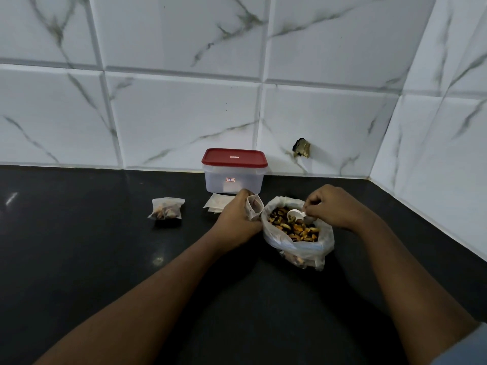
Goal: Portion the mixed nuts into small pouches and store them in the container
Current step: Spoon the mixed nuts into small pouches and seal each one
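Under the right hand (329,206), in the head view, the white spoon (296,214) is pinched by its handle between curled fingertips. Its bowl sits just over the mixed nuts (292,229) in the open plastic bag (300,252). Just left of that grip, close against the bag's rim, the left hand (238,217) is curled round a small pouch (254,208), holding it upright with its mouth open upward. The pouch thus lies near and to the left of the spoon, whose long axis runs roughly toward it, bowl end nearest. The coming move looks like a short lift and leftward carry by the right hand, with the left only steadying. Beyond the left hand's grip lie flat empty pouches (217,204), then the container (233,180), its red lid (234,157) on. Well left of that grip, a filled pouch (166,208) sits on the dark counter (105,246).
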### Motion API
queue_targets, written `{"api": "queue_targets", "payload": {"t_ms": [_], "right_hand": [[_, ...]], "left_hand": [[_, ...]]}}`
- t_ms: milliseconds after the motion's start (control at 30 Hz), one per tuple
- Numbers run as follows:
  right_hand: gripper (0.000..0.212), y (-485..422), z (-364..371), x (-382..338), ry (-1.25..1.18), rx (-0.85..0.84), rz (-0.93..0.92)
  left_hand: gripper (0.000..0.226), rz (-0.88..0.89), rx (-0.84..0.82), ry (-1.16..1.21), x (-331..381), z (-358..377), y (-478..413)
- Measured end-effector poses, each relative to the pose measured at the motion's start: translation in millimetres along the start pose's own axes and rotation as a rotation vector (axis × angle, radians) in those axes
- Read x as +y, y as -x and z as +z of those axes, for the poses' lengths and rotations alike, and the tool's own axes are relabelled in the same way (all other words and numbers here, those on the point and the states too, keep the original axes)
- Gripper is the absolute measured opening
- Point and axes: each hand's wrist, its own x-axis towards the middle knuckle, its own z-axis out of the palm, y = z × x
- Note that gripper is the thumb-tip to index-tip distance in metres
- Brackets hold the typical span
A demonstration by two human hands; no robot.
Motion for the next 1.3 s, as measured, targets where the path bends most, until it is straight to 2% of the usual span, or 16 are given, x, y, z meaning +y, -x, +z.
{"api": "queue_targets", "payload": {"t_ms": [267, 400, 567, 733, 1000, 1133, 1300], "right_hand": [[0.026, -4, 10, 3, -0.319, 0.0, 0.067], [0.016, -3, 8, 6, -0.479, 0.005, 0.164], [0.016, -6, 7, 10, -0.532, 0.007, 0.209], [0.014, -8, 4, 13, -0.672, -0.012, 0.174], [0.012, -3, 6, -8, -0.964, -0.118, 0.007], [0.013, 1, 18, -26, -0.938, -0.133, -0.046], [0.017, 9, 21, -38, -0.602, -0.076, -0.183]], "left_hand": [[0.045, 0.0, -0.007, -0.026, 0, -1, -1], [0.044, 0.003, 0.002, -0.02, -1, 0, -2], [0.045, -0.006, 0.005, -0.008, -3, 1, -2], [0.044, -0.01, -0.009, -0.019, -1, 0, -1], [0.042, -0.002, -0.005, -0.007, 0, -1, 0], [0.042, 0.021, 0.004, 0.032, -1, 0, 2], [0.038, 0.026, 0.021, 0.052, -4, 1, 0]]}}
